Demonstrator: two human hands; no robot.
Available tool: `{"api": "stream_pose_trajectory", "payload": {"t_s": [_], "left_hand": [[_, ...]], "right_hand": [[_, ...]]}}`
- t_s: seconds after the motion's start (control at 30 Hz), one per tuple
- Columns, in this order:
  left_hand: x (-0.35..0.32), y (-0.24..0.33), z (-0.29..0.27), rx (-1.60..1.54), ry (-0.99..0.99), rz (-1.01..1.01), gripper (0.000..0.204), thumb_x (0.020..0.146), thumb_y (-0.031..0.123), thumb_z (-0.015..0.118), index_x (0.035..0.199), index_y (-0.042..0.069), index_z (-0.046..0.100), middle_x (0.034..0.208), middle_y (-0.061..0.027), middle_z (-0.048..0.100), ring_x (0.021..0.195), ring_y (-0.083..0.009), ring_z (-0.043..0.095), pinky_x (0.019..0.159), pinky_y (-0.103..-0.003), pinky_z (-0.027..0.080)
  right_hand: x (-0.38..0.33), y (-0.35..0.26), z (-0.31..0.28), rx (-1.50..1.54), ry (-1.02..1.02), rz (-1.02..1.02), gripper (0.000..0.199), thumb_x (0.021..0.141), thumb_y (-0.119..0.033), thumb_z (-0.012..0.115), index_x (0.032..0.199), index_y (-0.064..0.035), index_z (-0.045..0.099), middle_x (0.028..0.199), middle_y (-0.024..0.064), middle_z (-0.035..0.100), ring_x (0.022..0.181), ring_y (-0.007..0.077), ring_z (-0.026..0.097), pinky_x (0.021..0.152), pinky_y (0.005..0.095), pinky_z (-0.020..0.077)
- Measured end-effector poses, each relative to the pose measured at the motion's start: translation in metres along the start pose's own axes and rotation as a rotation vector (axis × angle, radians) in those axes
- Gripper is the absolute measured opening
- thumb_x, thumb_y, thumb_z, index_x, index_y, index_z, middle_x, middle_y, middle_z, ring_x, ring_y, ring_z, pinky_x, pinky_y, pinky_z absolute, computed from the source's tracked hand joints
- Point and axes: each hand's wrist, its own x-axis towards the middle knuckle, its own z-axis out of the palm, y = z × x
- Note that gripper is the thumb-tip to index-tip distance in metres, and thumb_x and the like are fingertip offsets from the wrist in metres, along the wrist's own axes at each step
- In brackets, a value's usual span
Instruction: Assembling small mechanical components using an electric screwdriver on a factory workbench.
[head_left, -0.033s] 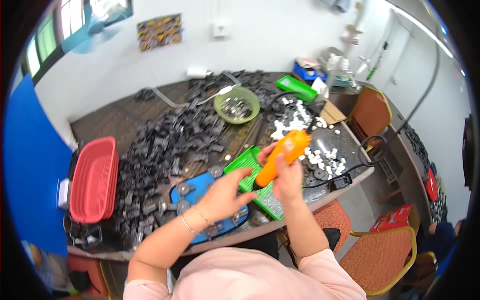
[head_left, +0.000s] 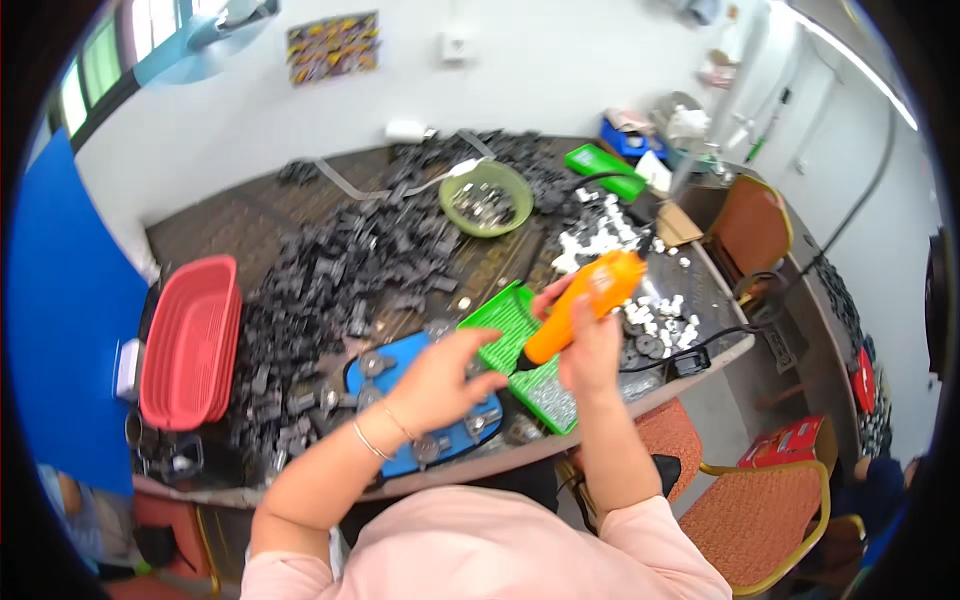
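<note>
My right hand (head_left: 592, 350) is wrapped round an orange electric screwdriver (head_left: 570, 312). Its dark tip slants down to the left, over a green tray (head_left: 500, 312). Small shiny metal pieces (head_left: 556, 396) lie in the tray's near end. To the left, my left hand (head_left: 432, 385) hovers with thumb and forefinger apart and nothing seen between them. Beneath and beside it lies a blue board (head_left: 405, 352) carrying several round metal fixtures (head_left: 374, 364); the hand and wrist hide part of the board.
Black plastic parts (head_left: 340, 255) are heaped across the table's left and middle. Red baskets (head_left: 190, 345) stand at the left edge. Behind the tray sits a green bowl (head_left: 486, 232) of metal pieces. White parts (head_left: 600, 235) and the screwdriver's black cord (head_left: 660, 362) lie at right.
The whole view has shifted slightly. My right hand and the screwdriver sit a little farther right. The left hand stays near the blue board, its fingers still apart.
</note>
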Motion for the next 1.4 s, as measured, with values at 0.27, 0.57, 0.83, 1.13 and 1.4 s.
{"api": "stream_pose_trajectory", "payload": {"t_s": [0.27,0.57,0.83,1.13,1.4], "left_hand": [[-0.083,-0.069,-0.063,-0.129,0.294,-0.488,0.028,0.079,0.003,0.068,0.107,0.0,0.061,0.107,-0.0068,0.062,0.099,-0.0141,0.058,0.088,-0.028,0.046],[-0.14,-0.068,-0.051,-0.194,0.388,-0.5,0.026,0.078,0.006,0.07,0.103,0.001,0.063,0.104,-0.0088,0.064,0.095,-0.0167,0.06,0.084,-0.028,0.047],[-0.154,-0.075,-0.044,-0.207,0.409,-0.536,0.025,0.078,0.006,0.069,0.102,0.001,0.063,0.105,-0.0086,0.064,0.096,-0.0176,0.06,0.086,-0.029,0.047],[-0.151,-0.065,-0.047,0.037,0.343,-0.508,0.029,0.073,0.001,0.071,0.101,0.0,0.063,0.107,-0.0102,0.063,0.098,-0.0193,0.059,0.088,-0.029,0.045],[-0.139,-0.076,-0.042,0.405,0.267,-0.392,0.041,0.062,0.012,0.078,0.1,0.006,0.063,0.112,-0.0107,0.06,0.11,-0.0318,0.05,0.097,-0.042,0.036]], "right_hand": [[0.013,0.027,-0.006,-0.109,0.106,-0.115,0.036,0.094,-0.031,0.052,0.112,-0.0009,0.045,0.117,0.0166,0.053,0.103,0.0295,0.061,0.069,0.033,0.0576],[0.018,0.057,-0.031,-0.315,0.169,-0.239,0.025,0.082,0.005,0.061,0.102,-0.0019,0.048,0.088,0.0073,0.056,0.061,0.0154,0.058,0.055,0.0259,0.049],[0.021,0.063,-0.034,-0.274,0.153,-0.246,0.026,0.081,0.005,0.061,0.102,-0.0027,0.048,0.086,0.0074,0.055,0.059,0.0143,0.055,0.054,0.027,0.0476],[0.02,0.069,-0.031,-0.304,0.127,-0.217,0.024,0.082,0.005,0.06,0.101,-0.0024,0.047,0.084,0.0073,0.054,0.059,0.0148,0.055,0.055,0.0278,0.0475],[0.023,0.069,-0.033,-0.322,0.127,-0.229,0.021,0.085,0.001,0.059,0.102,-0.0046,0.048,0.083,0.0057,0.053,0.06,0.0141,0.053,0.056,0.0265,0.0462]]}}
